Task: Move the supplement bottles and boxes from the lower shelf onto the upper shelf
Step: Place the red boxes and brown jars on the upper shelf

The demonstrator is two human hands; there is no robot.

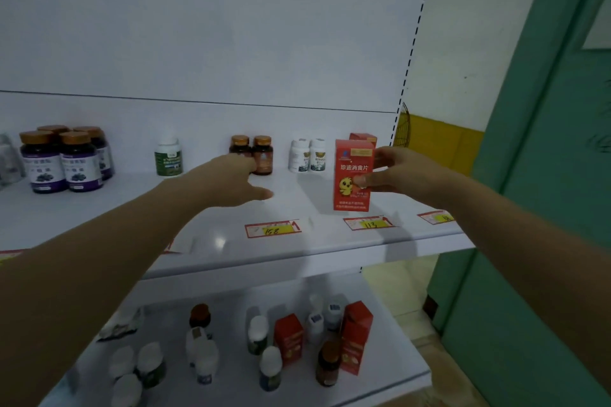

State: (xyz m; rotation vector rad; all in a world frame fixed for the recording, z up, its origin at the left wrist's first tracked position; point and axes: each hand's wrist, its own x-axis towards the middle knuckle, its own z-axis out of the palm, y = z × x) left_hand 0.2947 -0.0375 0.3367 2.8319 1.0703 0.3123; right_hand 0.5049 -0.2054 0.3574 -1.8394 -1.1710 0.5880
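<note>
While pinching red box (352,175) upright on upper shelf (215,241) with right hand (401,172) fingers (385,155), stretching left hand (231,182) out left of it, fingers loose, holding nothing.

Upper shelf (215,241): nine bottles (168,157), two red boxes (352,175); lower shelf (390,353): two red boxes

Across the front of the red box (352,175), at the right end of the upper shelf (231,243), in white characters: 珍迪消食片 (smaller lines above and below too fine to read). On the shelf's front edge, handwritten in black on the yellow patch of the first price tag (272,228): 158. On the second price tag (368,223), just to its right: 113. On the third price tag (434,217), near the right corner: figures partly hidden, illegible. On the purple-labelled bottles (62,165): print blurred, unreadable.
</note>
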